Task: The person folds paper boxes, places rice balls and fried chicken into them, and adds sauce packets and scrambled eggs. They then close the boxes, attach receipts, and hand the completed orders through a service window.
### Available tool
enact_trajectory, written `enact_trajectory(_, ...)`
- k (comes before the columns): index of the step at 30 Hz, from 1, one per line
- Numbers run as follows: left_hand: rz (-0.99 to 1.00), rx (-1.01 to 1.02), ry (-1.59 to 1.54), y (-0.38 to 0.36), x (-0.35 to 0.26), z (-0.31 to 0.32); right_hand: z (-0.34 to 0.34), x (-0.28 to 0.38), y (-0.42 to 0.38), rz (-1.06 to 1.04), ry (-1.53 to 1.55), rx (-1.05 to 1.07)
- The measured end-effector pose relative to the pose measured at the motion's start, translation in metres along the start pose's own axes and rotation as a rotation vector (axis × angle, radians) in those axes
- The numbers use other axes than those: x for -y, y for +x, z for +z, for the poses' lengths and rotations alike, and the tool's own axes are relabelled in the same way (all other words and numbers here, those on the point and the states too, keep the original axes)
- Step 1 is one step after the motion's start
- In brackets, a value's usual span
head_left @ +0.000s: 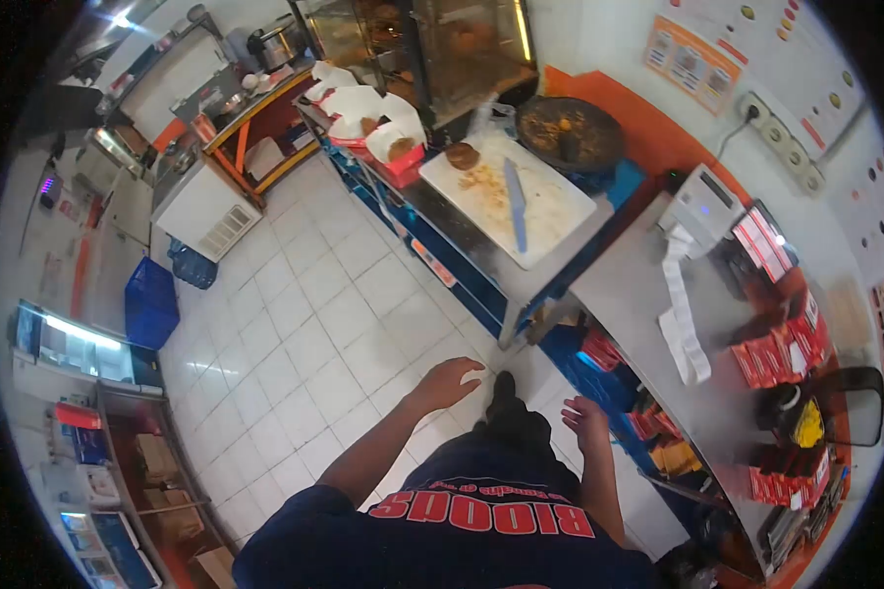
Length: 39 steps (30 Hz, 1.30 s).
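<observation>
My left hand hangs over the tiled floor in front of my body. Its fingers are loosely bent and apart, with nothing in them. Near the shelf under the right-hand counter is my right hand, also empty with its fingers spread. Ahead, a white cutting board lies on a metal table, with crumbs scattered over it. A knife with a blue-grey look rests across the board. At the board's far left edge sits a round brown food piece. Neither hand touches any of these.
Red-and-white food boxes line the table's left part. A dark round pan stands behind the board. On the right counter are a receipt printer with a long paper strip and red packets. A blue crate stands left.
</observation>
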<state>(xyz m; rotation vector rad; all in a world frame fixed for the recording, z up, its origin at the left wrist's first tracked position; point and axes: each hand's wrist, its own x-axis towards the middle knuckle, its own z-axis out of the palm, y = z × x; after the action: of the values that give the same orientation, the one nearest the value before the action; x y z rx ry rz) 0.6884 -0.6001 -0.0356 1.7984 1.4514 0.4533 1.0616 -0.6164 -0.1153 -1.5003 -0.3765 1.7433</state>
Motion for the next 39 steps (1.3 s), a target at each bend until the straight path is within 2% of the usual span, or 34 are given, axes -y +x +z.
enact_trajectory(6,0.114,-0.126,0.09,0.097,0.08,-0.131,0.101,0.045,0.056,-0.026,-0.027,0.019)
enact_trajectory(8,0.004,-0.198,0.054,0.142,0.112,-0.189,0.148,0.072,0.078,-0.055,-0.036,0.181)
enact_trajectory(9,-0.018,-0.285,0.049,0.164,0.128,-0.221,0.181,0.091,0.088,-0.053,0.007,0.187)
enact_trajectory(10,0.012,-0.388,0.014,0.192,0.171,-0.246,0.203,0.1,0.111,-0.058,0.009,0.263)
enact_trajectory(11,-0.12,-0.452,-0.038,0.218,0.192,-0.279,0.234,0.118,0.128,-0.07,-0.008,0.293)
enact_trajectory(12,-0.099,-0.577,-0.006,0.244,0.222,-0.31,0.268,0.137,0.143,-0.079,-0.025,0.321)
enact_trajectory(13,-0.263,-0.644,-0.076,0.263,0.23,-0.346,0.298,0.149,0.165,-0.046,0.001,0.348)
enact_trajectory(14,-0.208,-0.763,-0.157,0.295,0.3,-0.374,0.336,0.168,0.178,-0.038,0.008,0.351)
enact_trajectory(15,-0.325,-0.829,-0.137,0.317,0.323,-0.408,0.379,0.192,0.186,-0.061,-0.046,0.407)
enact_trajectory(17,-0.455,-1.007,-0.176,0.366,0.413,-0.464,0.459,0.227,0.211,-0.087,-0.1,0.453)
enact_trajectory(18,-0.457,-1.0,-0.182,0.383,0.42,-0.487,0.493,0.239,0.223,-0.099,-0.148,0.513)
enact_trajectory(20,-0.636,-1.113,-0.521,0.414,0.444,-0.533,0.557,0.254,0.247,-0.116,-0.204,0.571)
enact_trajectory(22,-0.602,-1.141,-0.466,0.437,0.479,-0.566,0.617,0.258,0.27,-0.206,-0.292,0.651)
enact_trajectory(23,-0.465,-1.116,-0.203,0.451,0.518,-0.577,0.647,0.261,0.274,-0.182,-0.324,0.612)
enact_trajectory(24,-0.318,-1.077,0.054,0.458,0.515,-0.593,0.669,0.256,0.287,-0.187,-0.326,0.597)
enact_trajectory(25,-0.168,-1.087,0.093,0.465,0.511,-0.603,0.69,0.244,0.305,-0.216,-0.37,0.556)
enact_trajectory(26,-0.155,-1.078,0.079,0.48,0.512,-0.613,0.711,0.229,0.323,-0.244,-0.412,0.511)
enact_trajectory(28,-0.223,-0.833,0.112,0.5,0.533,-0.637,0.75,0.195,0.359,-0.307,-0.365,0.455)
enact_trajectory(29,-0.219,-0.812,0.104,0.503,0.526,-0.651,0.774,0.185,0.366,-0.477,-0.465,0.327)
enact_trajectory(30,-0.212,-0.775,0.284,0.501,0.503,-0.666,0.794,0.176,0.374,-0.643,-0.572,0.194)
enact_trajectory(31,-0.2,-0.736,0.459,0.502,0.492,-0.681,0.81,0.16,0.393,-0.638,-0.658,0.12)
enact_trajectory(32,-0.195,-0.715,0.441,0.509,0.496,-0.694,0.831,0.15,0.409,-0.624,-0.668,0.096)
enact_trajectory(35,-0.061,-0.794,0.446,0.535,0.522,-0.735,0.887,0.127,0.431,-0.952,-0.934,-0.236)
enact_trajectory(36,0.003,-0.905,0.43,0.546,0.539,-0.752,0.91,0.131,0.426,-0.933,-0.939,-0.257)
enact_trajectory(37,0.07,-1.022,0.417,0.556,0.554,-0.771,0.931,0.138,0.421,-0.824,-0.91,-0.298)
enact_trajectory(38,0.086,-1.01,0.413,0.569,0.578,-0.792,0.953,0.145,0.421,-0.721,-0.874,-0.337)
enact_trajectory(39,0.005,-1.01,0.42,0.582,0.608,-0.812,0.97,0.145,0.428,-0.809,-0.949,-0.433)
